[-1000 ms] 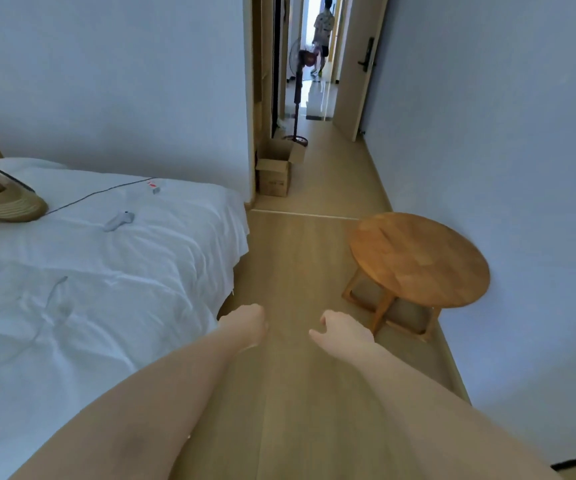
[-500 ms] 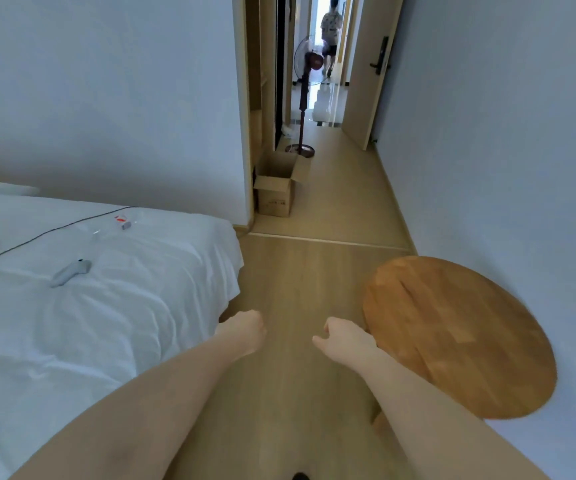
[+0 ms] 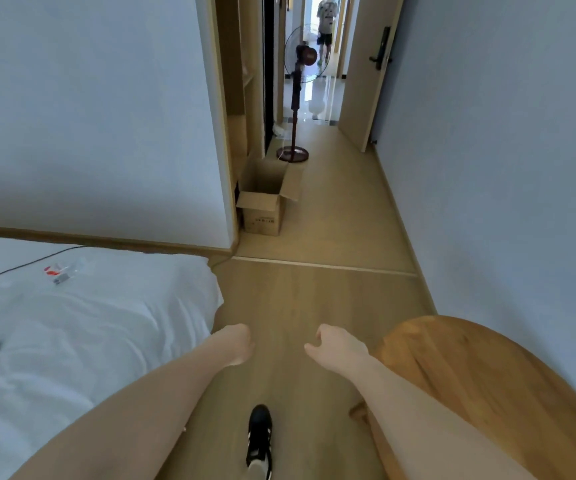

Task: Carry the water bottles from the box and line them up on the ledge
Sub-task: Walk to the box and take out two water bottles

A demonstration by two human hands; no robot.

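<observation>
Box (image 3: 266, 202) of brown cardboard stands on the wooden floor (image 3: 317, 306) ahead, its flaps open, set against the corner of the wall (image 3: 89, 116) where the hallway begins. No bottle shows inside it from this angle; its interior cannot be made out. Beyond the box stands a pedestal fan (image 3: 298, 64) on a round base, and farther beyond it a second person (image 3: 325, 26) is seen from behind in the bright doorway. Right of the box, across the hallway, an open door (image 3: 366, 71) with a dark handle leans inward.

Nearer than the box, both forearms reach forward over the floor. Left hand (image 3: 236, 342) is curled into a loose fist and holds nothing; right hand (image 3: 336, 346) has its fingers loosely bent, thumb pointing inward, its grip likewise empty. Below the hands a black shoe (image 3: 259, 434) with white stripes is planted on the floor. Left of the box and closer lies a bed (image 3: 89, 341) with white sheets, carrying a dark cable (image 3: 19, 266) and a small red-and-white packet (image 3: 58, 273). Right of the hands is a round wooden table (image 3: 480, 386).
</observation>
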